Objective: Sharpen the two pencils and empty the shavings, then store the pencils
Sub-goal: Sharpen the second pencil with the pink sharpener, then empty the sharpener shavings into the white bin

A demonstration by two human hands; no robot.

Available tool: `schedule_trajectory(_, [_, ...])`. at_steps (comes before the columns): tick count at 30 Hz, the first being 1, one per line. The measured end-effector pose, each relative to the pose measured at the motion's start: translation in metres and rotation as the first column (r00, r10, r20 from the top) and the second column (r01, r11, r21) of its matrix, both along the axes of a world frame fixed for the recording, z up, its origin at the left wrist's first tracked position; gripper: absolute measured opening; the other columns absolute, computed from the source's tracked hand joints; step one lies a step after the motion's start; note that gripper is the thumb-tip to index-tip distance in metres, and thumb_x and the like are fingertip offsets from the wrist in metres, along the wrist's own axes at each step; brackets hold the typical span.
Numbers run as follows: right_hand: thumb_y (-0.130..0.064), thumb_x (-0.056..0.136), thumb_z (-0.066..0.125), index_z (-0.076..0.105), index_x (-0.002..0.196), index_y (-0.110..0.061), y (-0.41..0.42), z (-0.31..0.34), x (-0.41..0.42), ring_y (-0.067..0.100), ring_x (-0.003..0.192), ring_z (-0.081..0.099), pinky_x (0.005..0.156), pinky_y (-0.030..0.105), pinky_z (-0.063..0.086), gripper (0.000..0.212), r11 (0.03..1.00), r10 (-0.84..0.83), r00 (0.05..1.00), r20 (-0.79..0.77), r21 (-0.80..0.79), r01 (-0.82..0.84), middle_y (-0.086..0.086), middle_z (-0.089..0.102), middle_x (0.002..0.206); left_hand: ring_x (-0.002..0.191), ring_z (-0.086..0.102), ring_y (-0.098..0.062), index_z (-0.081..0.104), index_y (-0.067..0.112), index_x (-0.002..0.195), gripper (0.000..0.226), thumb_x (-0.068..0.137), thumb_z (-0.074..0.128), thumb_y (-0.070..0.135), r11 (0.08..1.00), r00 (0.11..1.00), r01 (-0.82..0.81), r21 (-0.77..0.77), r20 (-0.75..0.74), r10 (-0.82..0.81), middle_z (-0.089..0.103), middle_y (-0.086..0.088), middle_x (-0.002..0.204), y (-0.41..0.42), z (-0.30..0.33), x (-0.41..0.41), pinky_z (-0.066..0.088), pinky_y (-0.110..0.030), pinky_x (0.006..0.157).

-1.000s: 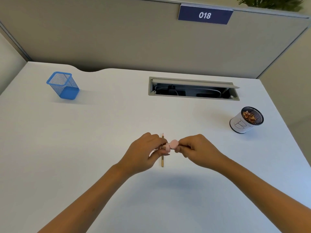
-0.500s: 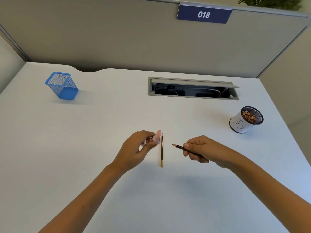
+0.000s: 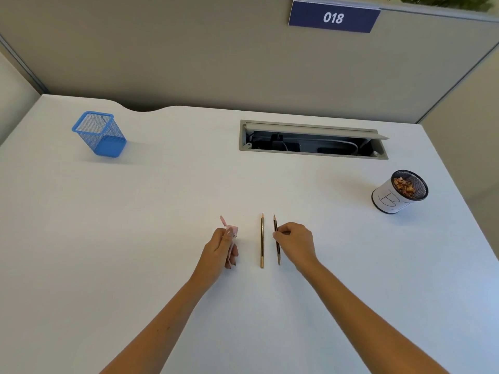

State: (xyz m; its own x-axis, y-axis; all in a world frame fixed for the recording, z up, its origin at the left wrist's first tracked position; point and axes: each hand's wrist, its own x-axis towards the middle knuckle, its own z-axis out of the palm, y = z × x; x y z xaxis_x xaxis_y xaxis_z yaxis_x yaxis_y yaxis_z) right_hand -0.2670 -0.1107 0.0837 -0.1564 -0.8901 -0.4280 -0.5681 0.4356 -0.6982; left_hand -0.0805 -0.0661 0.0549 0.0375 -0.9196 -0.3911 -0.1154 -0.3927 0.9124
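A gold pencil lies on the white desk, tip pointing away from me. Just right of it, parallel, a dark pencil rests against the desk with the fingers of my right hand pinching its middle. My left hand sits left of the gold pencil and grips a small pink sharpener whose lid sticks up open. A round cup with a white paper label at the right holds pencil shavings. A blue mesh pencil holder stands empty at the far left.
An open grey cable tray is set into the desk at the back. A beige partition with a blue "018" sign closes the far side. The desk's right edge runs close past the labelled cup.
My hands came apart: the right pulled the dark pencil out of the sharpener and laid it down beside the gold pencil. The left carried the sharpener leftward and its lid now stands open.
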Motion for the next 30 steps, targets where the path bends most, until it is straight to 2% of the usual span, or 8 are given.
schedule_trajectory(3, [-0.012,0.078,0.062,0.069,0.081,-0.006,-0.005,-0.013,0.004,0.019,0.075,0.064,0.064,0.027,0.049,0.009,1.000,0.012,0.996,-0.091,0.008,-0.012,0.003,0.070,0.080,0.056,0.061,-0.018,0.051,0.011,0.097,0.029,0.103,0.036,0.035,0.999,0.999,0.028,0.026,-0.020,-0.027,0.064,-0.010,0.072,0.001,-0.007,0.003,0.052,-0.025,0.049])
schedule_trajectory(7, [-0.012,0.077,0.066,0.067,0.080,-0.008,-0.005,-0.023,0.007,0.013,0.069,0.058,0.054,0.017,0.041,0.006,0.999,0.034,0.990,-0.135,-0.009,-0.036,-0.001,0.065,0.078,0.058,0.064,-0.019,0.051,0.015,0.094,0.025,0.103,0.038,0.035,0.999,0.999,0.028,0.023,-0.043,-0.027,0.066,-0.010,0.073,0.001,-0.010,0.004,0.055,-0.027,0.052])
schedule_trajectory(14, [-0.020,0.082,0.069,0.064,0.094,-0.010,-0.001,-0.021,0.008,0.015,0.075,0.060,0.068,0.024,0.044,0.016,0.997,-0.030,0.991,-0.127,-0.075,0.021,0.001,0.065,0.082,0.068,0.068,-0.019,0.054,0.014,0.098,0.027,0.102,0.040,0.036,0.999,0.997,-0.004,0.040,-0.079,0.007,0.066,-0.010,0.083,0.003,-0.006,0.001,0.055,-0.028,0.056])
schedule_trajectory(19, [-0.020,0.086,0.065,0.071,0.094,-0.014,0.019,-0.003,0.011,0.010,0.081,0.065,0.068,0.013,0.047,0.012,0.986,-0.039,0.989,0.145,-0.153,0.062,-0.004,0.070,0.087,0.078,0.069,-0.013,0.062,0.020,0.110,0.028,0.100,0.044,0.038,1.000,0.992,0.000,0.030,-0.130,0.004,0.067,-0.010,0.095,0.006,0.010,-0.010,0.056,-0.025,0.066])
schedule_trajectory(22, [-0.029,0.085,0.068,0.069,0.106,-0.019,0.038,0.003,0.015,0.009,0.095,0.065,0.082,0.021,0.052,0.023,0.994,0.052,0.955,0.293,-0.104,-0.022,-0.005,0.070,0.102,0.088,0.068,-0.012,0.059,0.027,0.117,0.034,0.091,0.049,0.047,1.000,0.977,0.023,-0.016,-0.211,-0.026,0.069,-0.004,0.102,0.010,0.030,-0.021,0.055,-0.024,0.070])
schedule_trajectory(25, [-0.031,0.087,0.067,0.067,0.112,-0.023,0.053,0.009,0.014,0.011,0.101,0.065,0.082,0.023,0.055,0.027,0.994,0.080,0.910,0.406,-0.101,-0.043,-0.006,0.071,0.107,0.100,0.069,-0.015,0.050,0.038,0.129,0.044,0.087,0.053,0.047,0.999,0.947,0.037,-0.038,-0.319,-0.047,0.068,-0.001,0.110,0.010,0.045,-0.033,0.059,-0.033,0.078])
schedule_trajectory(28, [-0.032,0.089,0.064,0.066,0.114,-0.027,0.061,0.016,0.009,0.011,0.102,0.066,0.088,0.028,0.055,0.026,0.991,0.051,0.893,0.448,-0.132,0.010,-0.009,0.071,0.108,0.102,0.068,-0.018,0.048,0.048,0.129,0.037,0.094,0.054,0.039,0.994,0.927,0.085,-0.065,-0.360,-0.102,0.065,-0.010,0.106,0.011,0.057,-0.042,0.060,-0.037,0.079])
schedule_trajectory(30, [-0.034,0.089,0.063,0.066,0.113,-0.030,0.064,0.020,0.003,0.011,0.101,0.066,0.089,0.030,0.054,0.025,0.987,0.022,0.889,0.458,-0.150,0.053,-0.009,0.072,0.107,0.100,0.067,-0.016,0.047,0.052,0.128,0.035,0.097,0.051,0.035,0.987,0.926,0.138,-0.076,-0.343,-0.156,0.064,-0.005,0.105,0.011,0.063,-0.048,0.060,-0.037,0.078])
